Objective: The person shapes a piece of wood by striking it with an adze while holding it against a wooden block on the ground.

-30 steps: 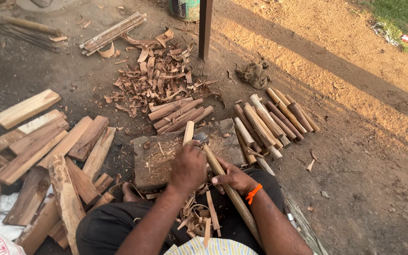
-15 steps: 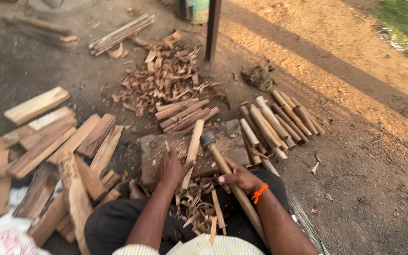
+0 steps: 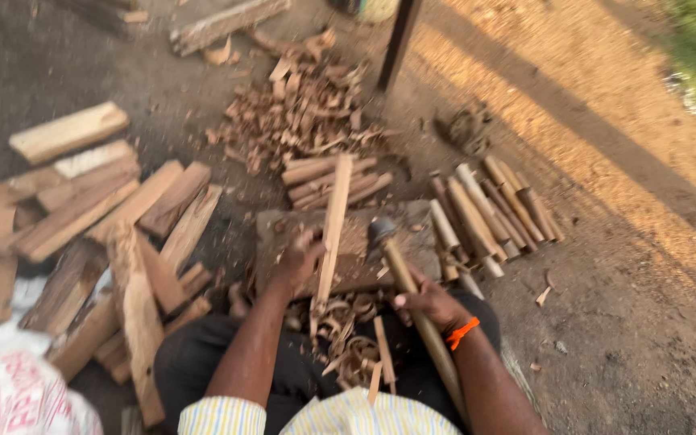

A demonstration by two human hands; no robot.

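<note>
My left hand (image 3: 298,259) grips a long, pale wooden stick (image 3: 333,219) that lies lengthwise over a flat wooden chopping block (image 3: 276,231). My right hand (image 3: 429,301), with an orange band at the wrist, is shut on the wooden handle of a hammer-like tool (image 3: 403,278). Its dark metal head (image 3: 380,230) rests on the block just right of the stick. Curled wood shavings (image 3: 349,326) lie between my knees, below the block.
Rough split planks (image 3: 114,217) are stacked on the left. Rounded finished sticks (image 3: 489,205) lie in a row to the right of the block, more (image 3: 324,176) behind it. A heap of wood chips (image 3: 304,113) and a dark post (image 3: 397,40) stand further back on bare earth.
The stick has tilted down from upright and now lies along the block. My left hand slid lower on it. The tool's head came down onto the block.
</note>
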